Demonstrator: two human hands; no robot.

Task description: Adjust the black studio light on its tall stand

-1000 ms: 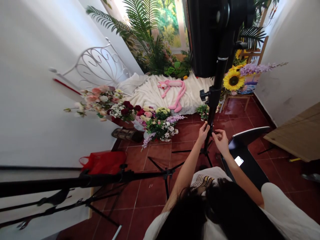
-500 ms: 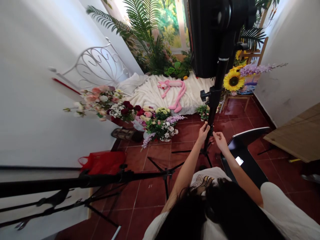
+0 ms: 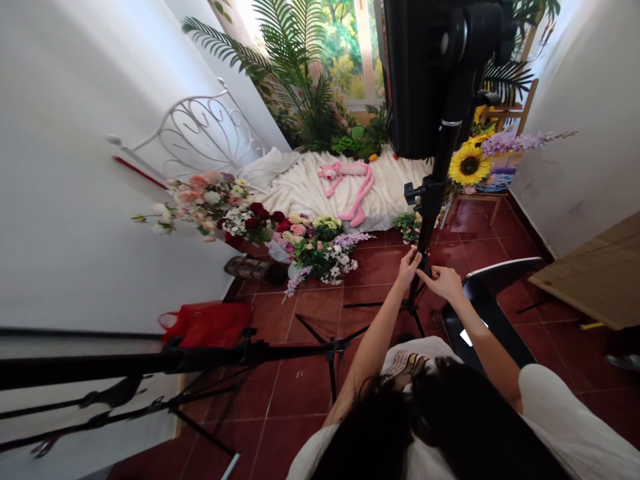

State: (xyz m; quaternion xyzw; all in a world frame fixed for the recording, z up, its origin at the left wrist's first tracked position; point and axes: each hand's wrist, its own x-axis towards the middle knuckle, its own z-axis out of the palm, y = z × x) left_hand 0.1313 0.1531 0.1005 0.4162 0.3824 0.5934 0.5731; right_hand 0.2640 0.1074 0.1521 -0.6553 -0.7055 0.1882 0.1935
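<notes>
Red tiled floor point(image 3: 295, 393) surrounds the black stand point(image 3: 431, 213) we work at, leaving us tiles between its legs and the flowers point(image 3: 325, 250) to its left. Beyond the stand runs the front edge of the white-draped bed point(image 3: 300, 187). Right of the stand, a black chair point(image 3: 493, 313) crowds our forearm, its pale rim outward. Our left hand point(image 3: 408, 270) grips the stand's pole; our right hand point(image 3: 445, 283) touches it, fingers bent, but whether it grips we cannot tell.
</notes>
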